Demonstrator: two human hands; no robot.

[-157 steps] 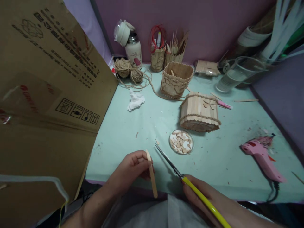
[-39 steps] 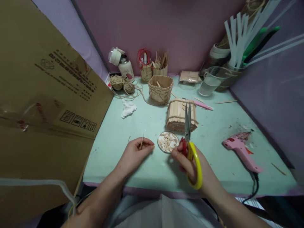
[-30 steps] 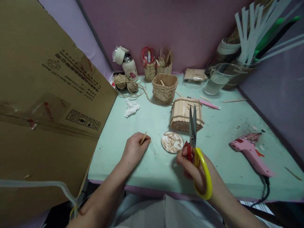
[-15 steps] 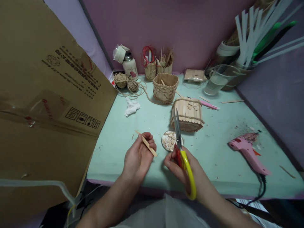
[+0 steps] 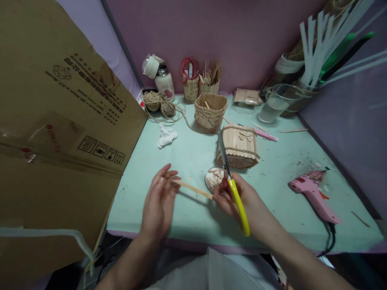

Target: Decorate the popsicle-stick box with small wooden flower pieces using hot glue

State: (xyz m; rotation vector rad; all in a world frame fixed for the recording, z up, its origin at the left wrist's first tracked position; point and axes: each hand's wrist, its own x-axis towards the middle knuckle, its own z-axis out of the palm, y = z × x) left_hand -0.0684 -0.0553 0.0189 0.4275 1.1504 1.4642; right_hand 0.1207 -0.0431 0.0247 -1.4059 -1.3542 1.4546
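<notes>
Fingers of the right hand close around the yellow handle of the scissors and pinch one end of a flat wooden stick. Those of the left hand are loosely parted at its other end; whether they touch it is hard to tell. The stick slants between both hands, above the pale green tabletop.

Just beyond, the scissors and right hand partly cover a round dish of wood chips, and the blades cross the left edge of a slatted wooden box. A woven-looking basket stands behind; a pink glue gun lies well to the right.

Dark print, red lettering and handling pictograms mark the carton on the left, too tilted and soft to read.

The left palm turns inward, thumb uppermost; the right forearm reaches in diagonally.
</notes>
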